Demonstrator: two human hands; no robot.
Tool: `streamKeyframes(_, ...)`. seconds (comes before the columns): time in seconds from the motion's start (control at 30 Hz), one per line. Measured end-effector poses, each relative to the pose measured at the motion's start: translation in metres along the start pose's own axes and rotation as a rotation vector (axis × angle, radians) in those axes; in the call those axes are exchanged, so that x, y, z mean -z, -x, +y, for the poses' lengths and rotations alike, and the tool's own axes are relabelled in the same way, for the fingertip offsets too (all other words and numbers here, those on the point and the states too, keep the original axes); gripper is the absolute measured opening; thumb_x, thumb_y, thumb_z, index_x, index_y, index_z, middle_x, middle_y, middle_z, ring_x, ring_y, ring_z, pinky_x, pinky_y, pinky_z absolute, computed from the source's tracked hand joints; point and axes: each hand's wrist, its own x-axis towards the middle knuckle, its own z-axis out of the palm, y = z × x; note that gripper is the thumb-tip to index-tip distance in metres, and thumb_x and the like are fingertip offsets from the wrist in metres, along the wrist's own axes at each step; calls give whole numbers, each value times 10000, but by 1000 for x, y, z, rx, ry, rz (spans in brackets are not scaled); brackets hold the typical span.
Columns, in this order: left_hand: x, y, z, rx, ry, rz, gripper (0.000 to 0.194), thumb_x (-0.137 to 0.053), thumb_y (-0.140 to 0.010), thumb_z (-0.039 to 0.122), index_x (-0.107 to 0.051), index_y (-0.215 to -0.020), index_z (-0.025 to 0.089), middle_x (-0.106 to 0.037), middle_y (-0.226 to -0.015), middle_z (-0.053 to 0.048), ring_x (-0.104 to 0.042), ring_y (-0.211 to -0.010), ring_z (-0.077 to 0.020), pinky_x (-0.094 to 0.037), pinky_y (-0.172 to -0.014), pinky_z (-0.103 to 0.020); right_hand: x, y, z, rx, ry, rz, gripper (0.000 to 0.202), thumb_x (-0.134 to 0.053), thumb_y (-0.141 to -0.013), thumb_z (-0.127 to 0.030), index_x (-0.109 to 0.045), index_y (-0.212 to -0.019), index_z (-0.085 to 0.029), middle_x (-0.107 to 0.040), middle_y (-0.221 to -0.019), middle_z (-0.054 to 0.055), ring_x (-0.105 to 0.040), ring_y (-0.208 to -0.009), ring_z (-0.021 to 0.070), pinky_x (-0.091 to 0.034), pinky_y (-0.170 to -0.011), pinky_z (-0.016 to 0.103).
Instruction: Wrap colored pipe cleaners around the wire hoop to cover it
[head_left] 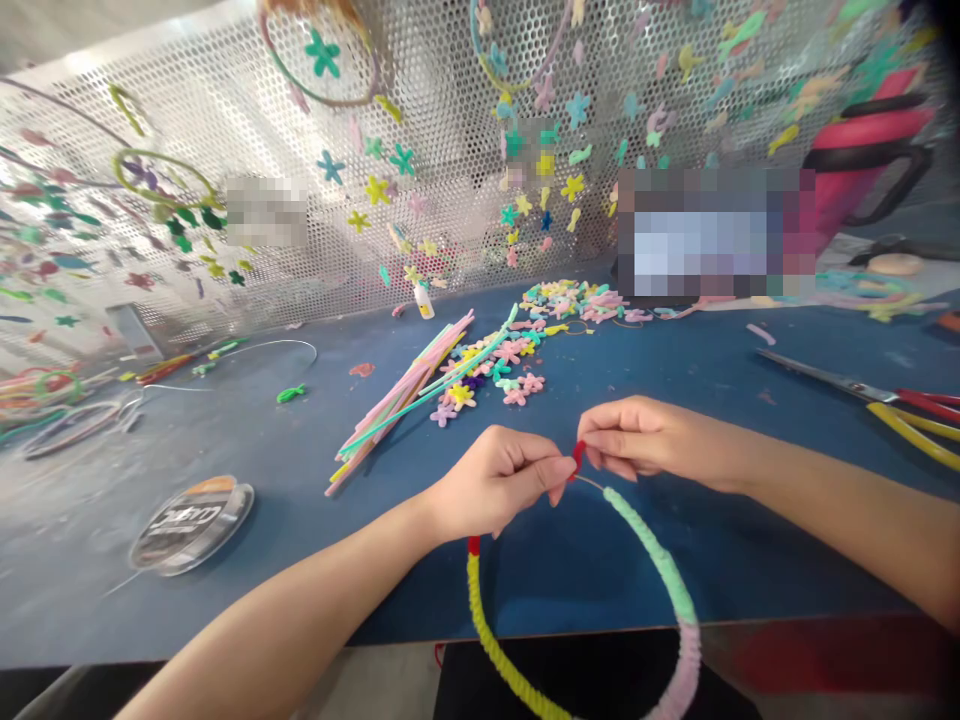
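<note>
A hoop (651,535) wound with mint, pink, yellow and red fuzzy stems hangs over the table's front edge. My left hand (499,485) pinches it at the top, where the red winding runs under the fingers. A short bare stretch of thin ring shows between the red and the mint part. My right hand (637,437) is closed on the free end of the red pipe cleaner (578,453), just right of the left fingertips. The part of the hoop inside my left hand is hidden.
Loose pipe cleaners (409,395) lie beside a heap of small fuzzy flowers (517,350). Scissors (862,385) rest at the right, a spool of clear line (193,525) at the left. Behind stand a small white bottle (424,301), a pink tumbler (862,150) and a perforated metal panel (285,140) with hanging decorations.
</note>
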Motion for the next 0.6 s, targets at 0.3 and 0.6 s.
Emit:
streamKeyframes(0.3, -1, -6, -5, 32, -52, 71, 404, -415, -848, 496, -488, -649, 153, -315, -394, 80, -306, -273, -32, -222, -278, -141, -19, 27, -20, 303, 854, 280, 261, -375, -893, -222, -523, -683, -172, -469, -545, -33, -405, -502, 89, -256, -503, 234)
streamKeyframes(0.6, -6, -8, -6, -14, -118, 141, 413, -415, -854, 473, -464, -606, 146, -288, -409, 70, -280, -335, -33, -185, -345, -168, -57, 29, 11, 654, 1644, 527, 168, -448, -750, -34, -587, -796, -118, -478, -551, 5, -418, -503, 132, -233, -494, 284)
